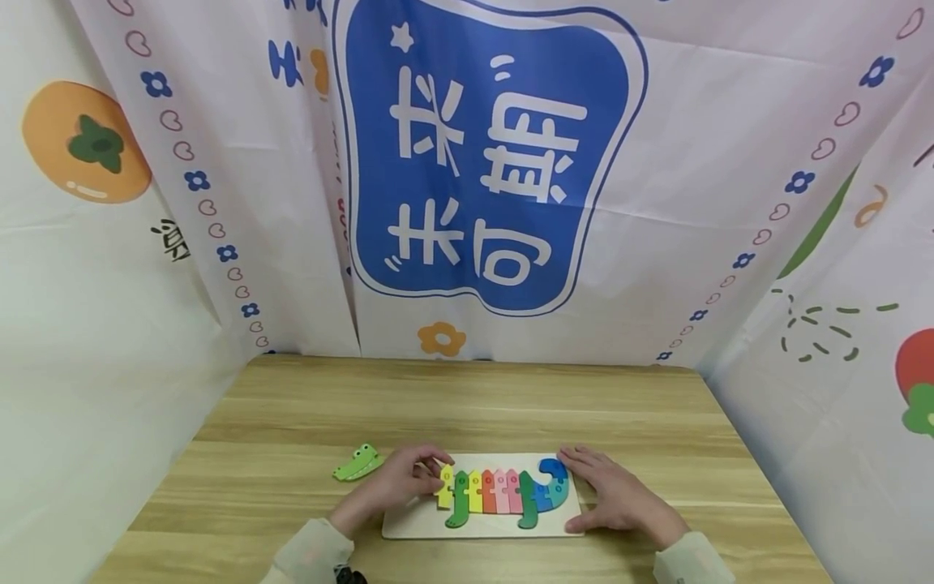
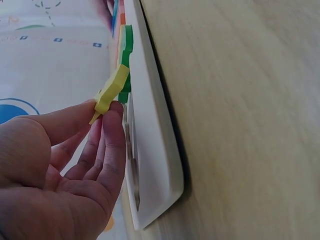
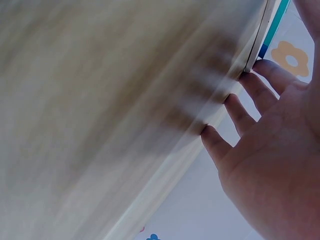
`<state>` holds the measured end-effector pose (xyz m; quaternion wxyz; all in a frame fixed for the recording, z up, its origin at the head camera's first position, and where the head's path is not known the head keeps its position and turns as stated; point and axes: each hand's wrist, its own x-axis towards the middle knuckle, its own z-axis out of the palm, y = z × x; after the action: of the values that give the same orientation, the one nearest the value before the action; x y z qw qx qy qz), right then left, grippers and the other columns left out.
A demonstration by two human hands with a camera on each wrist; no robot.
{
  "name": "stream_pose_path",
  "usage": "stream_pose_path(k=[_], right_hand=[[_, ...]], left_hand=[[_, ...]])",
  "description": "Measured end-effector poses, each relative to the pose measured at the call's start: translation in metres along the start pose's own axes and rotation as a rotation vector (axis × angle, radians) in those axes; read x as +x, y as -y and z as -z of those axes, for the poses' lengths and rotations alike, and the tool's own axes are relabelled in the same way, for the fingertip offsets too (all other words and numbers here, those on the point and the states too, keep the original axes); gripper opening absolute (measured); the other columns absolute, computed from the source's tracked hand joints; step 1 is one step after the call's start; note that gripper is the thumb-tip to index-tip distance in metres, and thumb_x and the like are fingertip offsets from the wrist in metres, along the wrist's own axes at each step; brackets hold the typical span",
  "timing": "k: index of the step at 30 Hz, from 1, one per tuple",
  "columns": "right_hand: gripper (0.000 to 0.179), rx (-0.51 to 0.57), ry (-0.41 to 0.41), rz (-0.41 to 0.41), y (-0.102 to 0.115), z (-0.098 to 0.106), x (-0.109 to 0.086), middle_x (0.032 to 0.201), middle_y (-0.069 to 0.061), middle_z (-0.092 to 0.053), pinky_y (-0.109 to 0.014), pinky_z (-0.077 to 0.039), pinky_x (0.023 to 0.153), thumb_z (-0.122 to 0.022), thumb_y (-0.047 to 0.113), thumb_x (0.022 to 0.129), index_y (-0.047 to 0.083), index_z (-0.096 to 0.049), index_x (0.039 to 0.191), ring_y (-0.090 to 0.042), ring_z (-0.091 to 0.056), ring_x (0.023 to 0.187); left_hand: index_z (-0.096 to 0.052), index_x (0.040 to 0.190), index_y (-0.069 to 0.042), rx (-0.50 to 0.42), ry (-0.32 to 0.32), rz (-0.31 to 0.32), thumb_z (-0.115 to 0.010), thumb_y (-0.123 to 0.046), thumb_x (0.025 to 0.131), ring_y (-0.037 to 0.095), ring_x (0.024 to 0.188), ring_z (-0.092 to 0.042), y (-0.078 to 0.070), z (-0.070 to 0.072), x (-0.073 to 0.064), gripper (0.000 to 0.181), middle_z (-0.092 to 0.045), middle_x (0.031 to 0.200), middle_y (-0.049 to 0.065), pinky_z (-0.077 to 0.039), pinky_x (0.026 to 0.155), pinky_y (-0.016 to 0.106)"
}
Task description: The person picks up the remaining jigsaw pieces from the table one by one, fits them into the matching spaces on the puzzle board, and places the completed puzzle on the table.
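A pale wooden puzzle board (image 1: 409, 523) lies on the table, carrying a colourful row of crocodile body pieces from green through red and pink to a blue curled tail (image 1: 554, 478). My left hand (image 1: 409, 478) pinches a yellow puzzle piece (image 2: 112, 90) between thumb and fingers. In the left wrist view the piece is tilted over the board beside a green leg piece (image 1: 458, 499). At the board's right end, my right hand (image 1: 613, 491) is spread, fingers straight, with fingertips at the board's edge and on the table. Left of the left hand lies a green crocodile head piece (image 1: 357, 463).
The wood-grain table (image 1: 467, 405) reaches back to a printed white cloth (image 1: 679, 243) with a blue sign. Similar cloth hangs at both sides. A dark band (image 1: 350, 576) shows at the left sleeve.
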<state>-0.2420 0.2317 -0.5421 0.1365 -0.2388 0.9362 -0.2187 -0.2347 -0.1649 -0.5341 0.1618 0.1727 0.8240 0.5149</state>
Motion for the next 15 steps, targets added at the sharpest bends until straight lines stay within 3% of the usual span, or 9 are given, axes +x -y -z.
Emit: stream_pose_path(k=[10, 15], right_hand=[[0.108, 0.000, 0.001, 0.004, -0.0007, -0.0005, 0.0013, 0.166, -0.008, -0.038, -0.071, -0.028, 0.119, -0.085, 0.064, 0.073, 0.017, -0.041, 0.160, -0.043, -0.029, 0.154], [0.108, 0.003, -0.003, 0.005, -0.0017, -0.0004, 0.0010, 0.166, -0.009, -0.039, -0.072, -0.028, 0.119, -0.085, 0.064, 0.073, 0.017, -0.041, 0.160, -0.044, -0.029, 0.154]], left_hand=[[-0.069, 0.123, -0.005, 0.050, 0.007, 0.011, -0.073, -0.002, 0.092, 0.018, 0.085, -0.062, -0.0011, -0.0053, 0.0026, 0.031, -0.064, 0.105, 0.010, -0.056, 0.067, 0.024], [-0.071, 0.121, -0.006, 0.119, -0.013, 0.000, -0.075, -0.001, 0.091, 0.018, 0.087, -0.060, -0.0022, -0.0079, 0.0026, 0.031, -0.066, 0.106, 0.009, -0.052, 0.069, 0.022]])
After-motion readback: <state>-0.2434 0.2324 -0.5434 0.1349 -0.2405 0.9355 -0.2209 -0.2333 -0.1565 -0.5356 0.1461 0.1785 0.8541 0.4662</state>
